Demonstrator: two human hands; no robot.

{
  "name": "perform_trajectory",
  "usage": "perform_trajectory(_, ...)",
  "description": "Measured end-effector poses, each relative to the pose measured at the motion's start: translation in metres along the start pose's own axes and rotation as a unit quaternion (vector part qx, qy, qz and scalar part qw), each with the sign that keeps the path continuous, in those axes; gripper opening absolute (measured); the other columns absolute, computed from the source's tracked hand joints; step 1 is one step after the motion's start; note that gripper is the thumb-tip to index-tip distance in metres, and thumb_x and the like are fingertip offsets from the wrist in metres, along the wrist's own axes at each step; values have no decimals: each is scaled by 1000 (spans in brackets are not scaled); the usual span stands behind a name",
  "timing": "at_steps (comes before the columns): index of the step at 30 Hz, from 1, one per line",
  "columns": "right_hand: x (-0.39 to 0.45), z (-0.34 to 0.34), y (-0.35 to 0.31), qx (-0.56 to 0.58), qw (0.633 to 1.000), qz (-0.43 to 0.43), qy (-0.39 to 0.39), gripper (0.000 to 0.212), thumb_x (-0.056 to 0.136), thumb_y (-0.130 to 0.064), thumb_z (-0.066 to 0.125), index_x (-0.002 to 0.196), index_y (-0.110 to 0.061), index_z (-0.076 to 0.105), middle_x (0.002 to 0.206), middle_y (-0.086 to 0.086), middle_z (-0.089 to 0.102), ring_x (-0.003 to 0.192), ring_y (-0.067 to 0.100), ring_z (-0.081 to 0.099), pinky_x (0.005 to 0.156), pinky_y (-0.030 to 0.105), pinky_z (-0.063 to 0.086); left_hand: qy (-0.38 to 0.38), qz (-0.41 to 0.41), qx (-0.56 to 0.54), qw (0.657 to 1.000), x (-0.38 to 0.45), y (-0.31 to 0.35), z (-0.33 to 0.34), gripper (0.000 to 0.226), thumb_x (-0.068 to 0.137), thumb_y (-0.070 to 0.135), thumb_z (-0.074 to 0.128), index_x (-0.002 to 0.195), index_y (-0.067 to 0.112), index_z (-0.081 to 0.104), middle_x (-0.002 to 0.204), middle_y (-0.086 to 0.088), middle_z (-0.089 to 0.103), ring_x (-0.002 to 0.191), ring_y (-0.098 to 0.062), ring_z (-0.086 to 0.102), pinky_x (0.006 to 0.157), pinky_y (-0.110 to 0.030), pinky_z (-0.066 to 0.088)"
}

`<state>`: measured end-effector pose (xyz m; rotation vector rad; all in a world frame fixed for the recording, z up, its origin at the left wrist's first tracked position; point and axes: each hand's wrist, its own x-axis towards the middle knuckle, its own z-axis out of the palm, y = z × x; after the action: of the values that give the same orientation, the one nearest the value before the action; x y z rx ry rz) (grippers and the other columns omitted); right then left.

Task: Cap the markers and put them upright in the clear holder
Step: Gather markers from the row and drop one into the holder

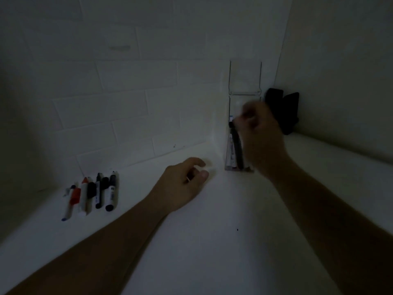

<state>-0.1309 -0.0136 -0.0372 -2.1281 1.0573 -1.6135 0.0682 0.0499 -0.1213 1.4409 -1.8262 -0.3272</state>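
Observation:
The scene is dim. A tall clear holder [244, 81] stands against the tiled wall at the back right corner. My right hand [261, 133] is blurred in front of it, closed around a black marker [237, 145] that stands upright inside the holder, beside a lighter marker. My left hand [185, 182] rests on the white counter to the left of the holder, fingers loosely curled and holding nothing. At the far left lie several markers [91, 194] side by side, with red, black and blue parts; some show bare tips, and loose caps lie among them.
A dark object [282, 111] leans in the corner just right of the holder. The white counter [212, 241] runs from the tiled back wall toward me, and a side wall closes off the right.

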Motion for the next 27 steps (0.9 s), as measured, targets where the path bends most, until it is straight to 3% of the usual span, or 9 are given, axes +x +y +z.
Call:
perform_trajectory(4,45,-38,1,-7,993,-11,114,10,99,-18,55,107,-19,49,89,-5,60,63,-5,56,57,7,42,-54,87,86,991,2,-3,8,40,94,57,44,93,27,70,79,10,66,75,-4,59,70,-13,41)
perform_trajectory(6,53,-42,10,-71,994,-16,80,25,98,-16,57,121,-16,47,92,-2,61,68,-3,58,58,6,43,-54,105,108,987,4,-4,9,45,93,58,43,89,25,72,77,8,67,75,-5,57,75,-19,44)
perform_trajectory(9,49,-34,29,-187,982,-34,-16,46,98,-15,58,137,-27,35,86,1,62,69,8,61,59,22,51,-45,119,104,986,3,-4,9,44,92,57,44,90,24,73,78,7,68,77,-6,58,79,-20,44)
perform_trajectory(12,37,-27,41,-287,954,-26,-86,24,102,-24,49,124,-26,42,80,6,65,62,19,63,53,35,55,-42,120,109,986,3,-5,9,43,92,58,44,92,26,73,82,8,69,80,-5,58,82,-21,45)
perform_trajectory(15,22,-25,50,-315,942,-27,-111,17,103,-37,40,108,-23,49,73,0,59,57,14,57,47,27,41,-46,123,110,985,3,-6,9,43,92,58,44,92,26,73,83,9,69,81,-4,57,82,-20,44)
perform_trajectory(18,9,-21,60,-308,943,-27,-122,18,101,-41,43,106,-26,51,82,-7,55,66,8,52,60,26,40,-37,136,119,983,4,-7,9,41,93,57,46,93,27,73,83,9,69,81,-3,57,80,-17,43)
perform_trajectory(22,2,-20,62,-283,951,-15,-124,31,98,-34,52,127,-22,49,114,3,59,96,20,60,82,35,51,-43,142,133,980,4,-9,11,30,92,53,54,94,29,74,88,12,70,84,-2,57,84,-19,45)
perform_trajectory(24,-4,-22,60,-287,953,-42,-89,44,95,-27,57,136,-17,45,129,8,52,108,23,58,90,36,51,-63,124,152,979,5,-6,10,27,88,54,59,96,33,74,93,16,69,88,0,59,88,-24,49)
perform_trajectory(27,-19,-18,50,-301,950,-83,-10,51,89,-17,61,137,-16,45,127,9,48,104,22,55,81,29,48,-176,3,92,980,10,7,-19,25,85,55,66,102,39,74,102,23,70,95,5,63,91,-20,50)
